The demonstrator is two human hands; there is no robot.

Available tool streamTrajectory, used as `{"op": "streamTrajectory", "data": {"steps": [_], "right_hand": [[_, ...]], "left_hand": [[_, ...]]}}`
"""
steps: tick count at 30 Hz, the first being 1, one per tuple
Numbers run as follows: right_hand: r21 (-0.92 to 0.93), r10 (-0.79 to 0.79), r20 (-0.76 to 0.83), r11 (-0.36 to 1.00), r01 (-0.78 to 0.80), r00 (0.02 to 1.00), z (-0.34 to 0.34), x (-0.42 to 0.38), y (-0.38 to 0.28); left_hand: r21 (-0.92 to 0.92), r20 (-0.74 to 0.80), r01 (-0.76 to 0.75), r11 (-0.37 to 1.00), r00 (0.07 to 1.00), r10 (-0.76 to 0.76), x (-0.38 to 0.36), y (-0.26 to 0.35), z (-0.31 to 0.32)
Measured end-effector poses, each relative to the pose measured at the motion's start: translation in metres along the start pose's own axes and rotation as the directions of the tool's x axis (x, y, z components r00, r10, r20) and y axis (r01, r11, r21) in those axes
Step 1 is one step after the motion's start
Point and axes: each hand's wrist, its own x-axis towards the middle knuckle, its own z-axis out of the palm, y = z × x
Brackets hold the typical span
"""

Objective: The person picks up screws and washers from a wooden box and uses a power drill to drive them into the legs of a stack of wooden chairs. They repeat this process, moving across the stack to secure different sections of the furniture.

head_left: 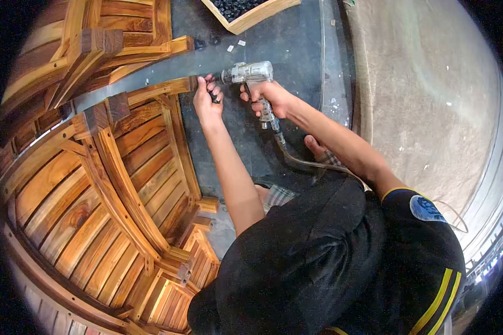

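My right hand point(271, 99) is wrapped round the grip of a silver air drill point(254, 72), with a hose point(296, 159) running from the bottom of its handle. The drill points left, its nose close to the end of a wooden leg point(170, 87). Beside that leg end is my left hand point(208, 99), its fingers curled over a small black piece point(214, 98) that is mostly hidden. Whether the drill's tip touches the leg cannot be made out. The leg belongs to a slatted wooden chair point(145, 151) lying on its side.
A wooden box point(257, 17) of small black pieces stands at the top. A second slatted wooden frame point(123, 25) is at upper left, with more slatted furniture point(167, 301) at lower left. White scraps point(236, 46) dot the dark floor mat point(302, 50). Bare concrete point(425, 111) lies right.
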Motion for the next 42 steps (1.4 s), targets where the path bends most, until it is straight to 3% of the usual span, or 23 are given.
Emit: {"op": "streamTrajectory", "data": {"steps": [4,6,13,34,36,37,39,42], "right_hand": [[0.038,0.014,0.04,0.999,-0.015,0.999,-0.002,0.014,0.0],[0.054,0.011,0.053,0.998,-0.014,0.999,-0.002,0.017,0.001],[0.092,0.059,0.077,0.994,-0.066,0.995,-0.001,0.022,0.006],[0.142,0.052,0.086,0.988,-0.064,0.995,-0.003,0.027,0.017],[0.121,0.067,0.084,0.99,-0.077,0.994,-0.005,0.027,0.012],[0.156,0.089,0.109,0.982,-0.105,0.99,-0.007,0.029,0.013],[0.199,0.108,0.136,0.971,-0.134,0.985,-0.005,0.032,0.018],[0.238,0.089,0.154,0.963,-0.125,0.984,-0.005,0.031,0.021]], "left_hand": [[-0.001,0.061,-0.048,0.999,0.997,0.048,-0.001,0.001,0.0],[-0.117,0.127,-0.074,0.99,0.988,0.089,-0.003,-0.002,-0.001],[-0.138,0.116,-0.153,0.979,0.979,0.17,-0.007,-0.008,-0.006],[-0.138,0.087,-0.128,0.982,0.986,0.141,-0.008,-0.006,-0.005],[-0.123,-0.041,-0.065,0.99,0.997,0.061,-0.017,-0.004,-0.009],[-0.138,-0.05,-0.082,0.987,0.996,0.076,-0.025,-0.004,-0.015],[-0.395,-0.043,-0.024,0.918,0.999,0.008,-0.049,-0.005,-0.031],[-0.6,0.013,0.003,0.8,1.0,0.006,-0.082,-0.014,-0.045]]}}
